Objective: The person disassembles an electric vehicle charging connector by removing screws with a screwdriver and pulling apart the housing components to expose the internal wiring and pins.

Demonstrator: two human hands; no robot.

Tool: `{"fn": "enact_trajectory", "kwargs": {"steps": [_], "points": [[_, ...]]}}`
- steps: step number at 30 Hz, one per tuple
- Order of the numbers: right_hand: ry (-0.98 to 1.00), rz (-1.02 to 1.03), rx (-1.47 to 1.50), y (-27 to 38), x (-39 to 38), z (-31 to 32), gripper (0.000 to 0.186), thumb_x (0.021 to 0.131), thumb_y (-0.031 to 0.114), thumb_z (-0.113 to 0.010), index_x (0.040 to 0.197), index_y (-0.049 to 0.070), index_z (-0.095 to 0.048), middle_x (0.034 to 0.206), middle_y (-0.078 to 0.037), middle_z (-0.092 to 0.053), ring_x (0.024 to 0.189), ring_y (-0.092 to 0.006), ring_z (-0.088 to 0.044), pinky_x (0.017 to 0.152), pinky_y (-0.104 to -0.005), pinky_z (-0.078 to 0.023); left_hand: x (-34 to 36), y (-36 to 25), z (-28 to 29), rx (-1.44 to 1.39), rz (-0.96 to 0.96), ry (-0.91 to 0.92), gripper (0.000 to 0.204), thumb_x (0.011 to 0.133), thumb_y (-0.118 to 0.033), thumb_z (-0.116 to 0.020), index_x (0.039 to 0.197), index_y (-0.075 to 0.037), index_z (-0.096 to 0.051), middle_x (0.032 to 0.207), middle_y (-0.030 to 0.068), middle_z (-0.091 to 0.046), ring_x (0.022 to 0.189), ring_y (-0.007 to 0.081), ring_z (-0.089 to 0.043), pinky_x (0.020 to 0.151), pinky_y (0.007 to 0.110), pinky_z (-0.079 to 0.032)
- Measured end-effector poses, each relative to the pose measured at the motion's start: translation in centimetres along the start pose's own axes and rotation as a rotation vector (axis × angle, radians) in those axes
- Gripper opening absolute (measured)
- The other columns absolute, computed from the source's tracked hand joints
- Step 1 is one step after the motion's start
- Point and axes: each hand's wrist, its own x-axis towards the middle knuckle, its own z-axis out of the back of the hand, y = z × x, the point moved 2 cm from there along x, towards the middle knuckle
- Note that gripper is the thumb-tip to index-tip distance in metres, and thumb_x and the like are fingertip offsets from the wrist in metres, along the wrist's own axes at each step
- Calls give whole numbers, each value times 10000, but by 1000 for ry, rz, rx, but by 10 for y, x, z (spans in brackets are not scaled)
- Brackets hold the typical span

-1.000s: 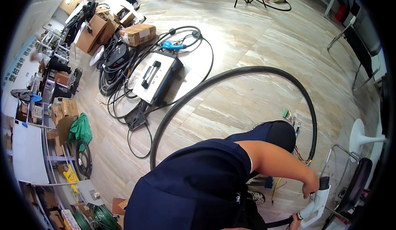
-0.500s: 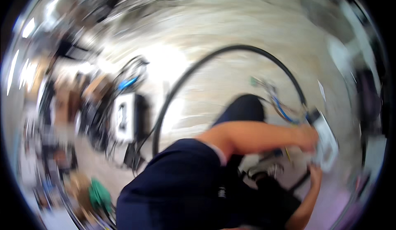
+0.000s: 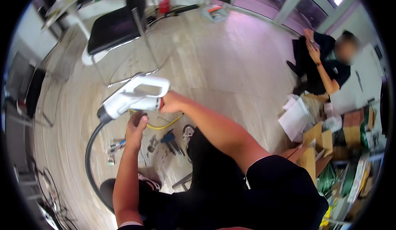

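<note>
My right hand (image 3: 171, 102) grips the lower front part, with a red ring, of a white and grey charging-gun-like connector (image 3: 128, 96), held level above the floor. A thick black cable (image 3: 88, 160) curves down from its dark rear end. My left hand (image 3: 136, 124) is just under the connector's body, fingers loosely bent and apart, with nothing clearly in them. Below lie a yellow cable (image 3: 163, 126), a blue tool set (image 3: 171, 141), small metal parts (image 3: 152, 145) and a bundle of wires (image 3: 115, 145) near my shoes.
A black chair (image 3: 111, 27) stands ahead left, another (image 3: 33, 91) at left. A fire extinguisher (image 3: 164, 1) is by the wall. A person (image 3: 330, 73) sits low at right, hands together near a glass door (image 3: 264, 5). Boxes (image 3: 313, 147) and green coils (image 3: 330, 176) crowd the lower right.
The view has swung sharply round, bringing the seated person and door into sight. The connector has moved from the lower right to the centre left, still in my hold.
</note>
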Motion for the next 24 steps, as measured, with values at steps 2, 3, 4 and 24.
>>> {"fn": "enact_trajectory", "kwargs": {"steps": [2, 3, 4, 24], "points": [[-26, -21, -7, 23, -10, 8, 457, 618, 145, -797, 1044, 39, -672, 1002, -200, -708, 956, -338, -688, 832, -404, -542, 17, -3, -8, -390, -37, -35, 691, 934, -391, -688, 1444, -36, -384, 1401, 109, -504, 1250, 228, -525, 1026, 400, -433], [-47, -28, -13, 23, -13, 5, 463, 622, 143, -793, 1057, 44, -672, 1017, -203, -706, 974, -348, -683, 841, -408, -541, 26, -6, -14, -513, -2, -26, 718, 942, -334, -692, 1482, -51, -313, 1463, 111, -431, 1287, 239, -497, 1066, 451, -418], [-62, -35, -22, 22, -15, 5, 468, 626, 142, -788, 1070, 48, -672, 1032, -206, -704, 991, -358, -678, 849, -412, -541, 31, -6, -25, -634, -32, -17, 679, 948, -301, -686, 1473, -46, -337, 1447, 109, -454, 1277, 243, -508, 1075, 451, -418], [386, -14, 485, -39, -179, 132, 410, 649, 177, -881, 950, 59, -629, 820, -50, -664, 791, -117, -630, 752, -319, -521, 10, -160, -151, -673, -521, 246, 766, 809, -438, -815, 1320, 20, -476, 1177, 167, -633, 1067, 284, -652, 930, 419, -538]]}}
